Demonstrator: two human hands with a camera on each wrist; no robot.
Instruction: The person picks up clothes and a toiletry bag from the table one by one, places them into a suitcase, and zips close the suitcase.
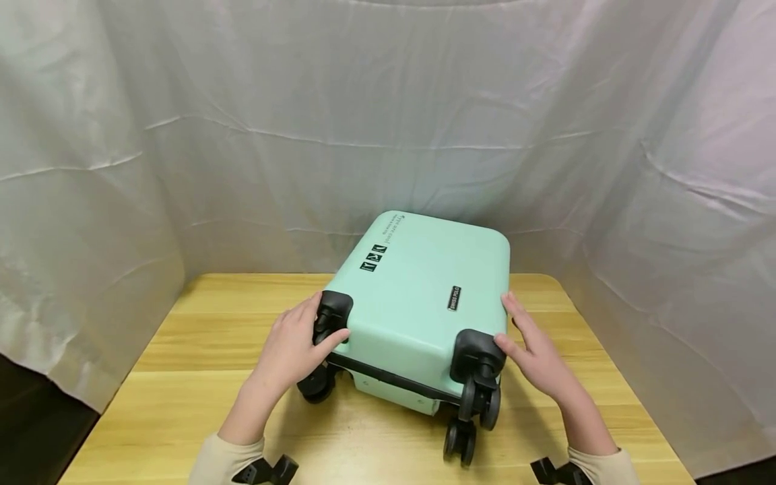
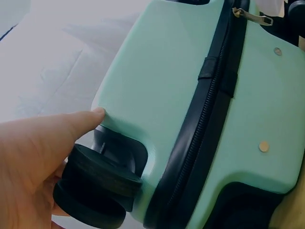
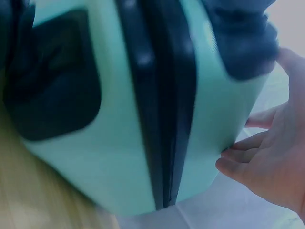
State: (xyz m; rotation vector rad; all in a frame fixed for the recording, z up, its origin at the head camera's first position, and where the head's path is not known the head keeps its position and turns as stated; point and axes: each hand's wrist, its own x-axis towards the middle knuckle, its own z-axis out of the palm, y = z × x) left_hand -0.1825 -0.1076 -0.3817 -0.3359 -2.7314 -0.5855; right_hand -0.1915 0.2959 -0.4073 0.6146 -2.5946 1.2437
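A mint-green hard-shell suitcase (image 1: 418, 283) lies on its side on the wooden table, its wheel end toward me and turned slightly. My left hand (image 1: 296, 340) grips its near left corner, the thumb on the shell and the other fingers by the black caster wheel (image 2: 102, 167). At the near right corner, my right hand (image 1: 536, 350) touches the suitcase with extended fingers. Its thumb meets the black corner guard (image 1: 469, 350), and its fingertips rest against the side shell (image 3: 205, 157). A black zipper (image 2: 205, 109) runs between the two shell halves.
The wooden table (image 1: 200, 337) spreads to both sides of the suitcase. Pale cloth curtains (image 1: 339, 101) hang behind and at both sides. A lower caster wheel (image 1: 461, 441) stands near the table's front.
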